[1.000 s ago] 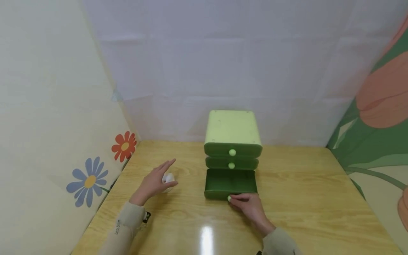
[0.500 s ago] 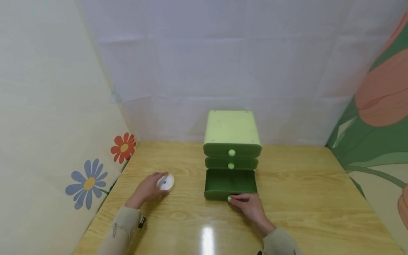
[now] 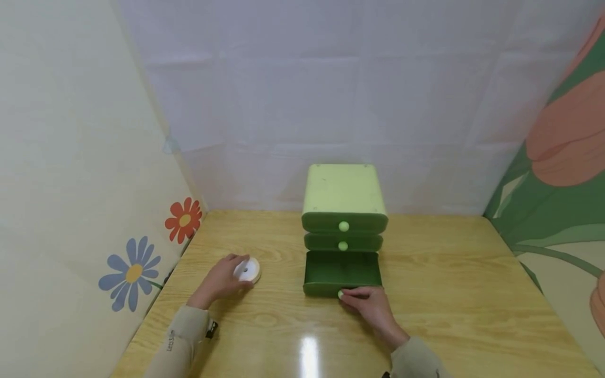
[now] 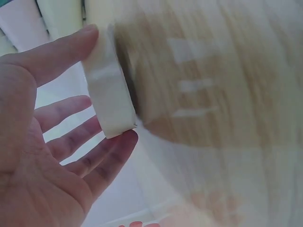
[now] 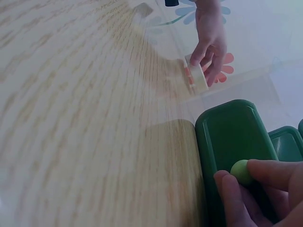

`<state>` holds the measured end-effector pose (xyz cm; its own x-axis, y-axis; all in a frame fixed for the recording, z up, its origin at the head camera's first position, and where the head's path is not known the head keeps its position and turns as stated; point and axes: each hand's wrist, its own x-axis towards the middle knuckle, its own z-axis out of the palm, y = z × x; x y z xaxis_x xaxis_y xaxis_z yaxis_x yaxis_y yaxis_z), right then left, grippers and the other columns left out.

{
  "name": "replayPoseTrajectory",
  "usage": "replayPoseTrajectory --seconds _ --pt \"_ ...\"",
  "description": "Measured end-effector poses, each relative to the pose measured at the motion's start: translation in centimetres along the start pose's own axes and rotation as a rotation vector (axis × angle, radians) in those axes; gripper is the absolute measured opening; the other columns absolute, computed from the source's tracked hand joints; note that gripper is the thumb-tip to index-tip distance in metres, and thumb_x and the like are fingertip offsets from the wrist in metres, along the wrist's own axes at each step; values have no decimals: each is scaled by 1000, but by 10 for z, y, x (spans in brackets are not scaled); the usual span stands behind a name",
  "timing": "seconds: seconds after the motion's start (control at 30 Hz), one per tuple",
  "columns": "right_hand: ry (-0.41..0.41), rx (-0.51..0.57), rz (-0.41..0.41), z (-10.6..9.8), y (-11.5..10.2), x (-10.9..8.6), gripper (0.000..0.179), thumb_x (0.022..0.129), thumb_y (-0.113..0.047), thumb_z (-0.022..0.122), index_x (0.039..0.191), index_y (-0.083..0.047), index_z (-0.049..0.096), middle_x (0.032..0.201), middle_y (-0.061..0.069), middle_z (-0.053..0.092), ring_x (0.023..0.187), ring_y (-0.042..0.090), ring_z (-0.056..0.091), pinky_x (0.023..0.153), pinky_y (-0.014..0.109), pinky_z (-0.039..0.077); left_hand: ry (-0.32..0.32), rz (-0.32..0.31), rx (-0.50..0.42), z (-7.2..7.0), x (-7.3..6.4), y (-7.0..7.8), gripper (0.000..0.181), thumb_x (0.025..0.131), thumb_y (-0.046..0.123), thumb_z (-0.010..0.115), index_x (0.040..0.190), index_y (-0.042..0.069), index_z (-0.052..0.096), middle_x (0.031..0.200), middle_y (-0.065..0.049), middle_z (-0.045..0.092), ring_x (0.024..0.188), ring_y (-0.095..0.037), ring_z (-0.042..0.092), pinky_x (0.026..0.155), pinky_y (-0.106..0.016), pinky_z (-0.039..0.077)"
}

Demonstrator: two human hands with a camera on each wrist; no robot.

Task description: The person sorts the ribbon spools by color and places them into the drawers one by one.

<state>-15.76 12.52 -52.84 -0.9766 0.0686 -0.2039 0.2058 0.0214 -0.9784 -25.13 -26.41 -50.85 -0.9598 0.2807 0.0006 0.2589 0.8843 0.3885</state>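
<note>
A white roll that looks like tape (image 3: 252, 271), with a small hole in its middle, lies on the table at the left. My left hand (image 3: 221, 282) holds it by the rim. In the left wrist view, the thumb is on one side of the cream-coloured roll (image 4: 110, 97) and the fingertips are on the other. A light green cabinet (image 3: 344, 189) has dark green drawers, and its bottom drawer (image 3: 319, 289) is pulled out with a bare inside. My right hand (image 3: 372, 311) pinches this drawer's round knob (image 5: 241, 172) between thumb and fingers.
Above the pulled-out drawer, the middle drawer (image 3: 321, 242) and top drawer (image 3: 321, 222) are in their slots. The wood-grain table (image 3: 454, 283) reaches back to a pale cloth wall (image 3: 283, 105). Flower-printed panels stand at both sides.
My left hand has come down from over the roll, its spread thumb and fingers closing on the rim. The right hand has stayed on the knob, and the drawer has not moved.
</note>
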Motion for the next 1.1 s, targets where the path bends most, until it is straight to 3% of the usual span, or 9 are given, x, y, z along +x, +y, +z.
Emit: replayPoseTrajectory --seconds 0.17,0.3,0.53,0.8,1.1 --pt "-1 -11 -2 0 0 0 20 84 -1 84 102 4 79 106 17 79 87 19 78 78 26 63 31 18 -23 -2 1 5 80 83 41 87 148 6 56 137 -23 60 119 -40 61 100 -60 51" --pt "2 -15 -6 0 1 0 20 84 -1 84 102 4 79 106 17 79 87 18 77 78 26 63 69 69 -39 -5 1 12 77 84 42 87 146 7 58 133 -22 62 116 -38 62 97 -59 53" --pt "5 -21 -2 0 1 1 19 84 0 83 102 3 79 106 16 79 89 19 77 78 27 63 113 153 -114 -6 -2 37 76 83 41 88 146 10 59 136 -17 63 119 -36 64 95 -56 55" --pt "3 -12 -1 0 0 0 19 85 0 82 103 5 79 105 17 79 89 20 78 78 28 63 86 225 -181 -3 -1 75 76 85 43 86 149 14 57 143 -13 60 123 -33 63 98 -53 55" --pt "3 -1 -12 -1 4 4 19 85 3 81 104 8 77 105 20 78 87 21 78 76 28 64 66 344 -188 5 6 108 75 85 42 86 149 16 57 141 -9 62 121 -28 63 95 -47 55"
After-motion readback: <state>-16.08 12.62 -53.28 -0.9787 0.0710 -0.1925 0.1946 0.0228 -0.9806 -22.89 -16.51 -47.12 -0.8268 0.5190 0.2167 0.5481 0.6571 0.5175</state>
